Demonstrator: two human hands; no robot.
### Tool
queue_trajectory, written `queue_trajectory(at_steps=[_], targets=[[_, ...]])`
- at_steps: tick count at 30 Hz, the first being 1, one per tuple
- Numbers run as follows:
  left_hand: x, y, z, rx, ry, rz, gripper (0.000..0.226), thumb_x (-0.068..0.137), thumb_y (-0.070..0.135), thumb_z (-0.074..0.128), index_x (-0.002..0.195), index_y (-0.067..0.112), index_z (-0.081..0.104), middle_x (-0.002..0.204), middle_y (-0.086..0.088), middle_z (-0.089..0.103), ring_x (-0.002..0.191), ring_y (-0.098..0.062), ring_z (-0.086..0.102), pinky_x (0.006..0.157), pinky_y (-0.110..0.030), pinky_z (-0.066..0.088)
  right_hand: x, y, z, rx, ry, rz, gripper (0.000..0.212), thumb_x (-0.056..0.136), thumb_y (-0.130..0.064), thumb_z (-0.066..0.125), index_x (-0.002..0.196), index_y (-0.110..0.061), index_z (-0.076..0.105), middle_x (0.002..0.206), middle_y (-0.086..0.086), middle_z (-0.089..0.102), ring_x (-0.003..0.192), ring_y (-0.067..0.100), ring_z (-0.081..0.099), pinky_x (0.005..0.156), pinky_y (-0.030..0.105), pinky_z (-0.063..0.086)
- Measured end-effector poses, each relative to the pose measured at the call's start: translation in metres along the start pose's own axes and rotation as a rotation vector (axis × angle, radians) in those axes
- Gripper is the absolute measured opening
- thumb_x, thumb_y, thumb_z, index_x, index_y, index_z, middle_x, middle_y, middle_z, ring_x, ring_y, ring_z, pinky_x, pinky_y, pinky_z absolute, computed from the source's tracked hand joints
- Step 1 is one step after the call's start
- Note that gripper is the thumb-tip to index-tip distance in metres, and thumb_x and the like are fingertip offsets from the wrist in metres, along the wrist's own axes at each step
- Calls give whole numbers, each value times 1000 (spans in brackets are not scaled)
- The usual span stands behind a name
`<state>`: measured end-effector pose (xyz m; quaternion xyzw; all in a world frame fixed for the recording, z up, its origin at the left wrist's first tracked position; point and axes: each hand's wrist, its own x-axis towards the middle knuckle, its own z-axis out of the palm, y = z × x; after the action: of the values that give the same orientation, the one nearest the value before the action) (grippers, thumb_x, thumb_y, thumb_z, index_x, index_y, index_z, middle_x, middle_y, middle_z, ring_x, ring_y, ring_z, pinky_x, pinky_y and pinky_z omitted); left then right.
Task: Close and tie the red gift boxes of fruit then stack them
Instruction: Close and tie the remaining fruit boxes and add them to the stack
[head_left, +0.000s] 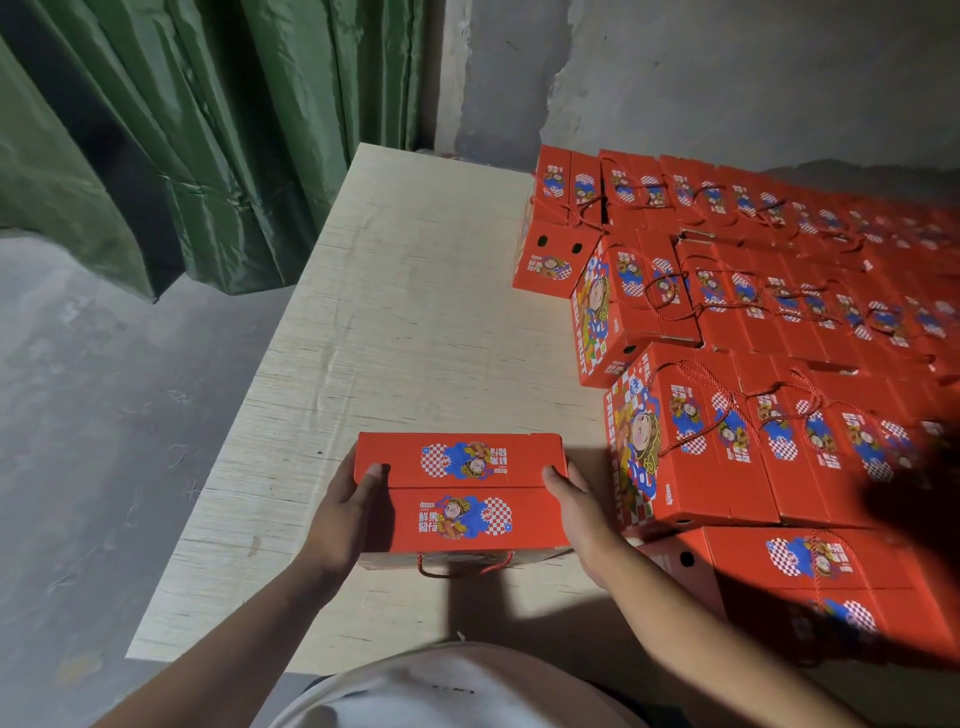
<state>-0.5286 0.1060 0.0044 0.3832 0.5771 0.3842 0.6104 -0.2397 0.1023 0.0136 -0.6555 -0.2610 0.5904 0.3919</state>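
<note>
Red gift box (460, 493) low in centre frame, flaps shut, gripped at its ends by left hand (343, 512) and right hand (576, 512); stacked red boxes (769, 322) filling right side.

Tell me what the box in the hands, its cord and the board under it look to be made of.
Box: printed cardboard, matte; folded flaps, sharp creases.
Cord: twisted red string, probably synthetic.
Board: pale wood, likely plywood, unfinished; streaky grain, a thin edge.

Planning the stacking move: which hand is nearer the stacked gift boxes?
Right. The right hand grips the held box's end beside the stack; the left hand grips the far end.
</note>
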Motion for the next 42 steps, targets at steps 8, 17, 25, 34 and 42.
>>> queue_trajectory(at_steps=[8, 17, 25, 34, 42], targets=[[4, 12, -4, -88, -17, -78, 49, 94, 78, 39, 122, 52, 68, 120, 23, 71, 108, 7, 66, 94, -28, 47, 2, -6, -6, -52, 121, 26, 52, 99, -64, 51, 143, -36, 55, 142, -17, 56, 134, 7, 49, 119, 41, 35], [5, 17, 8, -48, 68, -144, 33, 97, 74, 36, 116, 66, 62, 112, 33, 70, 103, 4, 69, 82, -21, 54, -6, -15, 4, -130, 104, 30, 59, 101, -64, 44, 149, -31, 47, 147, -15, 49, 132, 4, 43, 117, 33, 31], [6, 16, 6, 78, 82, -72, 21, 102, 50, 54, 111, 68, 55, 109, 30, 70, 98, 7, 68, 82, -25, 50, -12, -21, 4, -90, 83, 37, 41, 105, -54, 44, 139, -35, 56, 144, -10, 56, 127, 4, 55, 112, 31, 41], [67, 65, -15, 861, -122, 4, 47, 105, 39, 52, 68, 10, 53, 68, -4, 55, 71, -28, 54, 71, -39, 43, -36, 39, -18, 115, 179, 357, 87, 68, -93, 41, 130, -35, 59, 121, -1, 71, 122, 24, 60, 105, 54, 48], [110, 84, 31, 1290, -168, -228, 66, 101, 63, 41, 104, 4, 69, 101, -18, 70, 102, -32, 65, 86, -33, 45, -49, 54, 2, 60, -119, 439, 120, 57, -91, 40, 132, 1, 60, 110, 13, 66, 93, 22, 66, 75, 33, 57]])
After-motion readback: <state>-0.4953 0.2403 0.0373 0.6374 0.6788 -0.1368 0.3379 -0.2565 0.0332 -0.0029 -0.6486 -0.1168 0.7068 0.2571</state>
